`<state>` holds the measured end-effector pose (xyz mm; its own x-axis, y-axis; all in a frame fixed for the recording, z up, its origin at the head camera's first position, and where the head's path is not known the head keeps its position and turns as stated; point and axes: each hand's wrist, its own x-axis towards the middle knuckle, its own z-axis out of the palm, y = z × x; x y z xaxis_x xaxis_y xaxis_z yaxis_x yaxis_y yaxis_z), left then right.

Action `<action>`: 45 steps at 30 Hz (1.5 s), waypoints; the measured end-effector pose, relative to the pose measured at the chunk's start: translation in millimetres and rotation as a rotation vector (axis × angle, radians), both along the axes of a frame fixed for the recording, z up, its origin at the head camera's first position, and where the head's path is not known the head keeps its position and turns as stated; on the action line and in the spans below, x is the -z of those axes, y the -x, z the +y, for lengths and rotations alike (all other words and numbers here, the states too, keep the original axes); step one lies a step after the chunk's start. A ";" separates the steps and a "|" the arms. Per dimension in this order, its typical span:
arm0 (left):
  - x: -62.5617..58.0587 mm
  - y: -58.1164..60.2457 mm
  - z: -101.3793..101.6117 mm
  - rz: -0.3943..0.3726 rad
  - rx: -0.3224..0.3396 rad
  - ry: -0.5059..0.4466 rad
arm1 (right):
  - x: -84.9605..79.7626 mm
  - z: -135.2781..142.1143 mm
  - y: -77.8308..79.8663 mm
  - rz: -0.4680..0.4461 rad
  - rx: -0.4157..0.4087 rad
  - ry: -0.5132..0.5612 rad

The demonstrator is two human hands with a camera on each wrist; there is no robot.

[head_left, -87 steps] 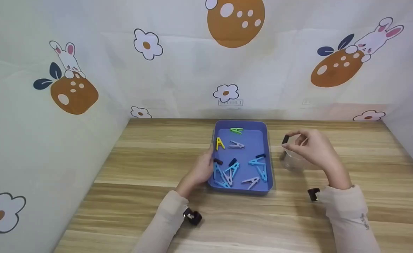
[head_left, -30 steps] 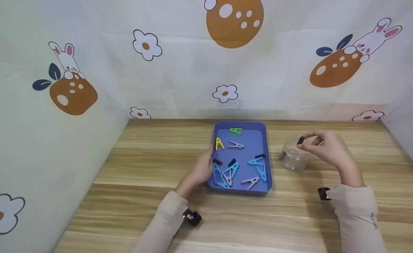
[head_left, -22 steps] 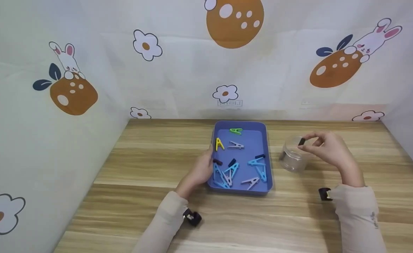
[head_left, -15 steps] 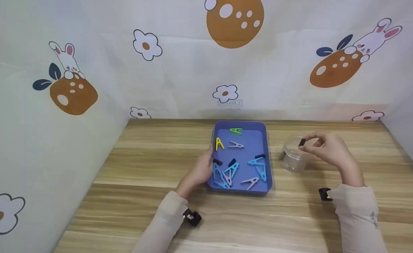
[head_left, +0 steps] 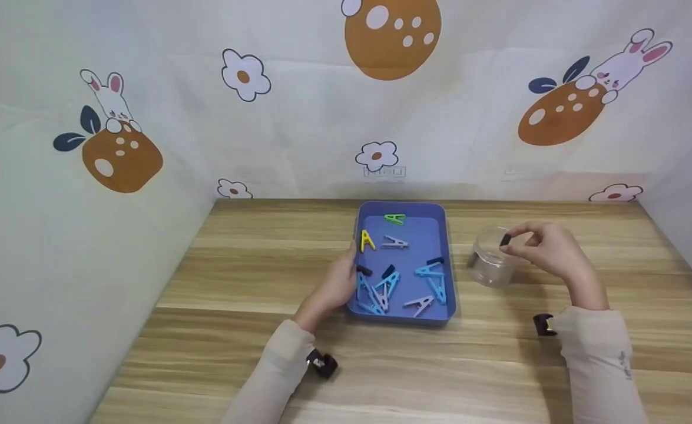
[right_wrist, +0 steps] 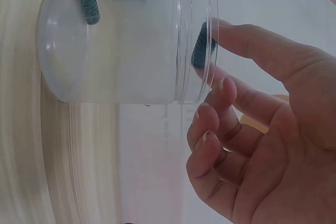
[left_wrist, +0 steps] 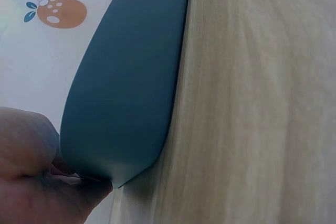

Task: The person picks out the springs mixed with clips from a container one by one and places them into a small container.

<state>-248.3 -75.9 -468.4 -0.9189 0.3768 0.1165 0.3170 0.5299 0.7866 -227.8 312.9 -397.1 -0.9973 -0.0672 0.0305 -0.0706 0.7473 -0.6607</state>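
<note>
My right hand (head_left: 549, 250) pinches a small dark ridged cylinder (right_wrist: 199, 45) between thumb and forefinger; its other fingers are curled loosely. In the right wrist view the cylinder is at the mouth of a clear, round jar (right_wrist: 147, 51), which stands upright on the table. A similar ridged piece (right_wrist: 89, 4) shows near the jar's bottom. At the left side of a blue tray (head_left: 401, 321), my left hand (head_left: 341, 280) holds its wall; the tray hides some of the fingers. In the left wrist view, fingers (left_wrist: 31, 182) meet the tray's corner.
Inside the tray lie a green clothespin (head_left: 395, 218), a yellow clothespin (head_left: 367, 240), and several blue and lilac ones. Dark cylinders, such as one on the right (head_left: 435, 260), lie among them. A printed sheet (head_left: 298, 129) stands behind the wooden table (head_left: 251, 271).
Since the earliest frame, my right hand has moved right with the dark cylinder, from the jar's left side to its mouth. During the last second it barely moves. The left hand stays at the tray.
</note>
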 end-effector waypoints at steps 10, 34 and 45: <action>-0.5 -0.6 0.5 0.027 0.003 -0.004 | 4.2 2.5 1.6 0.002 -0.010 -0.006; 0.4 1.5 0.7 0.044 0.010 0.015 | 11.0 2.0 2.7 0.011 -0.018 0.001; 0.5 0.3 0.8 0.093 -0.015 0.054 | 11.6 0.5 3.4 -0.006 -0.023 -0.005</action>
<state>-248.6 -75.0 -468.9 -0.9105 0.3714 0.1816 0.3793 0.5755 0.7245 -231.1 313.4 -408.8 -0.9956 -0.0901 0.0244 -0.0839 0.7491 -0.6571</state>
